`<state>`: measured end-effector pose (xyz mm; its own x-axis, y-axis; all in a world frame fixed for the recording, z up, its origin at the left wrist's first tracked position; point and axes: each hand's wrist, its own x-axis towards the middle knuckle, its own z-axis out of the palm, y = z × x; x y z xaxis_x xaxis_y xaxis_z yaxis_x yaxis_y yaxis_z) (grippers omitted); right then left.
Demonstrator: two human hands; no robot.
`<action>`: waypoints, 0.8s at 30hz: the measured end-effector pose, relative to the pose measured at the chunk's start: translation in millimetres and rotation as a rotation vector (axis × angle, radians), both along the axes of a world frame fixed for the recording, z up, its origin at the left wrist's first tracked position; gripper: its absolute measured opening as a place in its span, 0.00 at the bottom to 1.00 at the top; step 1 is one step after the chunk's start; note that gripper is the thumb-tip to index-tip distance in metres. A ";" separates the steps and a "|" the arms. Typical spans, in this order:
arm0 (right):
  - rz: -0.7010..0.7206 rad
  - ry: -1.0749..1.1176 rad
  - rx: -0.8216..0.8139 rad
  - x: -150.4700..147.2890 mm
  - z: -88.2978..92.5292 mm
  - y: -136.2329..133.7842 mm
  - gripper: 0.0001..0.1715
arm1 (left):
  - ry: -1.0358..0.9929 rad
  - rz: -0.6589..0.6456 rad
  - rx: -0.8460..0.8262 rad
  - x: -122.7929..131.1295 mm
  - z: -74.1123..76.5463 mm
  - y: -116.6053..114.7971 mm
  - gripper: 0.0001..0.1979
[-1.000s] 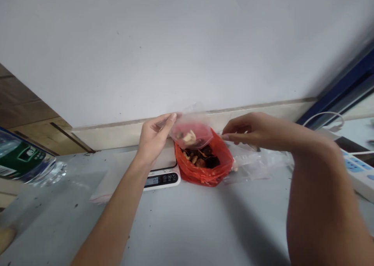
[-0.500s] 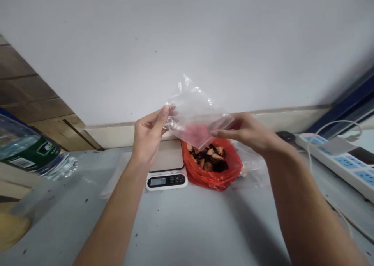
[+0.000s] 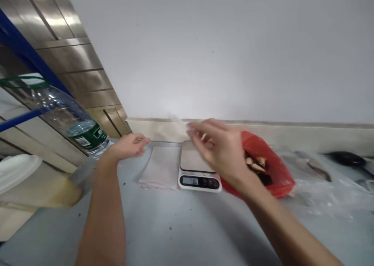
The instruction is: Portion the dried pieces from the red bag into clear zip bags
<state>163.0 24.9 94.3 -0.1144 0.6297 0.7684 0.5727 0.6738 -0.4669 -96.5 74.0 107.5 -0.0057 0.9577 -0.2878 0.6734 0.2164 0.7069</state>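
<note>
My right hand (image 3: 220, 147) is raised over the kitchen scale (image 3: 191, 158), thumb and fingers pinched together. From its fingertips a faint, blurred edge of a clear plastic bag (image 3: 177, 119) sticks out to the upper left. My left hand (image 3: 128, 146) is off to the left near the water bottle, its fingers curled together; whether anything small is in them I cannot make out. Left of the scale lies a stack of clear flat bags (image 3: 162, 166). Partly behind my right hand and wrist, a red plastic bag (image 3: 277, 172) holds dried brown slices (image 3: 257, 164).
A large water bottle (image 3: 90, 137) with a green label stands at the left, near a white-lidded container (image 3: 26, 176). More clear plastic bags (image 3: 327, 192) lie on the right, with a black object (image 3: 347, 158) behind them. The wall (image 3: 219, 63) rises directly behind the table.
My left hand has let go of the clear bag and moved left. My right hand keeps it, now above the scale. The view has turned left, showing more of the bottle.
</note>
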 end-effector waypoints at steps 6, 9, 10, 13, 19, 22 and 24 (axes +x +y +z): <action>0.105 -0.799 -0.256 -79.0 -35.6 -22.7 0.11 | -0.089 0.006 -0.276 -8.2 -21.5 -5.9 0.25; 0.205 -0.915 -0.481 -89.2 -47.5 -29.9 0.12 | -0.073 -0.034 -0.370 -2.8 -25.6 -4.7 0.24; 0.216 -0.924 -0.527 -88.9 -48.8 -30.8 0.14 | -0.054 -0.048 -0.376 -1.6 -26.7 -3.4 0.24; 0.238 -0.920 -0.604 -81.8 -45.7 -29.9 0.16 | 0.007 -0.062 -0.347 0.7 -30.2 2.0 0.23; 0.361 -0.918 -0.605 -60.5 -36.5 -21.9 0.10 | 0.066 -0.031 -0.284 0.7 -35.1 8.2 0.22; 0.313 -0.906 -0.523 -59.3 -41.8 -19.1 0.12 | 0.069 -0.022 -0.280 0.0 -34.5 5.0 0.21; 0.247 -0.888 -0.473 -63.4 -47.8 -18.0 0.12 | 0.065 -0.033 -0.292 0.5 -34.3 2.2 0.19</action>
<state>99.6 6.9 46.6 -0.6859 0.7273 0.0246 0.7108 0.6769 -0.1913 -96.0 76.2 73.3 -0.0032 0.8343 -0.5513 0.7253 0.3815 0.5731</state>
